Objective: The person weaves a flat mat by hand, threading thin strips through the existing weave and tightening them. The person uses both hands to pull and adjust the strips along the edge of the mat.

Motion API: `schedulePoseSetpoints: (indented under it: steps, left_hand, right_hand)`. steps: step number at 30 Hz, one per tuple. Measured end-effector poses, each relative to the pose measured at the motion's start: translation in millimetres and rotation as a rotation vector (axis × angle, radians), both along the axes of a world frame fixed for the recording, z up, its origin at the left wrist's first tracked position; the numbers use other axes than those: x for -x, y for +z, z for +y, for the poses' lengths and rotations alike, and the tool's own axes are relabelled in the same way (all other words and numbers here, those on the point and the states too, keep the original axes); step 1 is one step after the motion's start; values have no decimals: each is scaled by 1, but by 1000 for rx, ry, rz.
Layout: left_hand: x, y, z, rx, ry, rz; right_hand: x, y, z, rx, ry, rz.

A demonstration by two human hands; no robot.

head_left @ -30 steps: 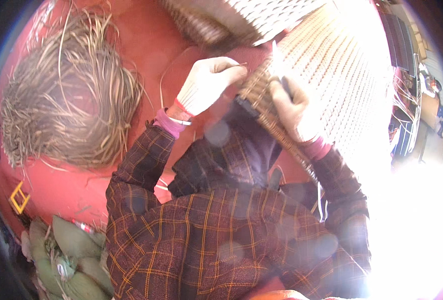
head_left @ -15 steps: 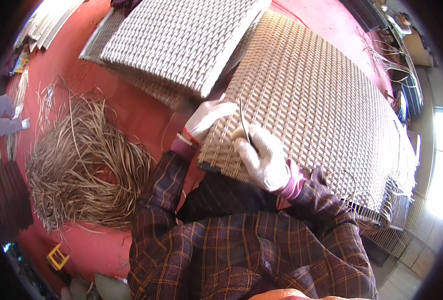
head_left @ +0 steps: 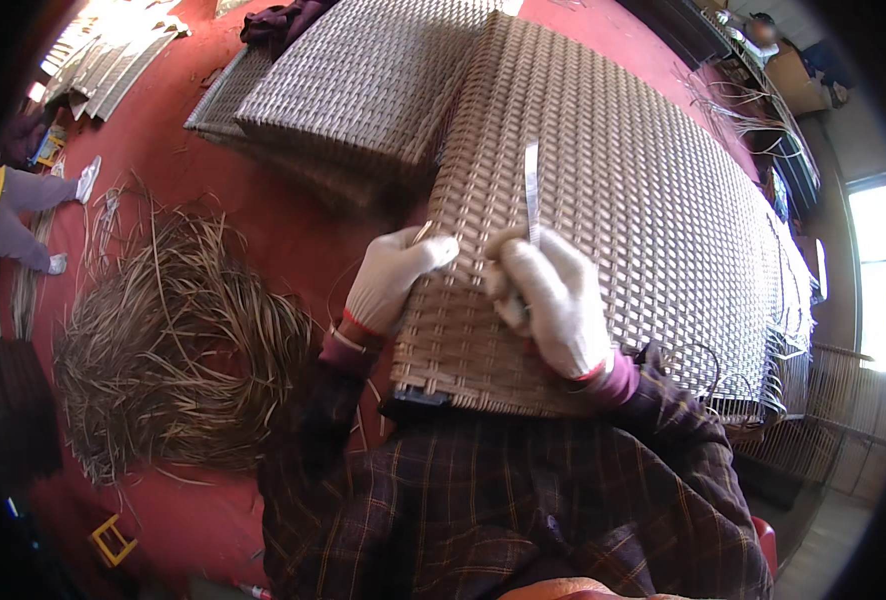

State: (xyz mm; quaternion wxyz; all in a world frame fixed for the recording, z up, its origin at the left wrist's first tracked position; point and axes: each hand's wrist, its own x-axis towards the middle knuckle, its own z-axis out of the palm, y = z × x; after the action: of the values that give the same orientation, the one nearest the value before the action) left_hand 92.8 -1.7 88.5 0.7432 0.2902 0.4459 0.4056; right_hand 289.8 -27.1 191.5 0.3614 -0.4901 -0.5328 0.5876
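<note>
We cannot see the near edge of the woven panel point(head_left: 623, 200), which runs under our plaid sleeves, or how the flat metal tool point(head_left: 532, 195) meets the weave. Our gloved right hand point(head_left: 553, 305) is closed around that tool, whose blade stands up past the knuckles. Just left of it, our gloved left hand point(head_left: 393, 280) pinches a thin strand at the panel's left edge, with a heap of loose strips point(head_left: 173, 350) well off to the left.

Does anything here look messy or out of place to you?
A tangled heap of loose strands sprawls over the red floor left of the woven panel, with stray pieces scattered about. The panel's far right edge is unfinished, its strand ends sticking out.
</note>
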Motion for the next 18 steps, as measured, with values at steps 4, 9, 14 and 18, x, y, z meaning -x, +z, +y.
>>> schedulePoseSetpoints:
  steps: [4,9,14,18]
  left_hand:
    - [17,14,-29,43,103,-66]
    - [31,23,-29,-91,112,-71]
    - [29,7,-25,-303,89,68]
    - [20,-9,-26,-76,121,-34]
  right_hand:
    - [32,5,-18,165,24,-7]
    - [47,12,-17,32,117,23]
    - [44,10,-16,-18,147,6]
    - [24,4,-16,-61,84,-126]
